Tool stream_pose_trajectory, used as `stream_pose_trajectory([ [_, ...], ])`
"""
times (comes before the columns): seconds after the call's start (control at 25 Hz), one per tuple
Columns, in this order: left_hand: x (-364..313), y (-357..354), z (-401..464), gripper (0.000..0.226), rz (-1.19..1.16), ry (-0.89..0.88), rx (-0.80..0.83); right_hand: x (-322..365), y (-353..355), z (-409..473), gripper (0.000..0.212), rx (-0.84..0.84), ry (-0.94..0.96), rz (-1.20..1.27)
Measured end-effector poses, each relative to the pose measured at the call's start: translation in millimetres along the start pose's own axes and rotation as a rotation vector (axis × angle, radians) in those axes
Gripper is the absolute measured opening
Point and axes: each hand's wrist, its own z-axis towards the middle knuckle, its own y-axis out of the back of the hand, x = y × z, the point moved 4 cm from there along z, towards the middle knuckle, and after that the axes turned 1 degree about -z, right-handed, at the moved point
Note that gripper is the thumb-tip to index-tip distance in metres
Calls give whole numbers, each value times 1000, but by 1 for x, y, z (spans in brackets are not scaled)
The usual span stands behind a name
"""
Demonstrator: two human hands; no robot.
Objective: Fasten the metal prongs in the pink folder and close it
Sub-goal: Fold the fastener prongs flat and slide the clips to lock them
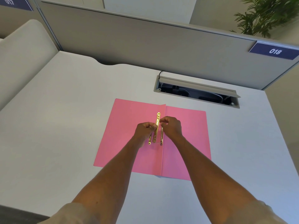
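Reaching up from the bottom of the frame, both forearms converge on the middle of the picture, where the pink folder point(129, 135) lies open and flat on the white desk point(64, 102); the left hand point(144, 130) is curled narrow, its fingertips pressed to the left edge of the gold metal bar point(157, 126); the right hand point(171, 126) pinches narrow at the bar's right side, and whether it holds a prong I cannot tell; the bar's long axis runs along the centre fold, toward the top of the frame, between the two hands, equally near both; two thin prongs point(161, 138) show below the knuckles; further up sit the open cable tray point(197, 92) and grey partition point(145, 42).
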Motion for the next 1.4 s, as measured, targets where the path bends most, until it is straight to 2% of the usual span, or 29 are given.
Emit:
stream_pose_trajectory([
  [0.36,-1,0,-2,10,20,3,35,3,-1,1,10,-12,-29,-34],
  [0.44,-1,0,-1,11,15,10,30,0,1,-5,14,-52,-28,2],
  [0.56,-2,-2,-1,10,4,36,-15,-8,3,-24,9,-108,35,-39],
  [0.72,-1,-5,-1,10,-14,43,-27,-22,-4,-53,25,94,187,32],
  [0.84,0,-5,-1,8,-25,51,-30,-26,-9,-68,18,172,223,-25],
  [1.2,0,-6,-1,9,-39,78,-34,-26,-17,-68,23,20,21,131],
  [1.4,-2,-7,-2,11,-32,76,-51,-22,-20,-59,19,86,-49,73],
])
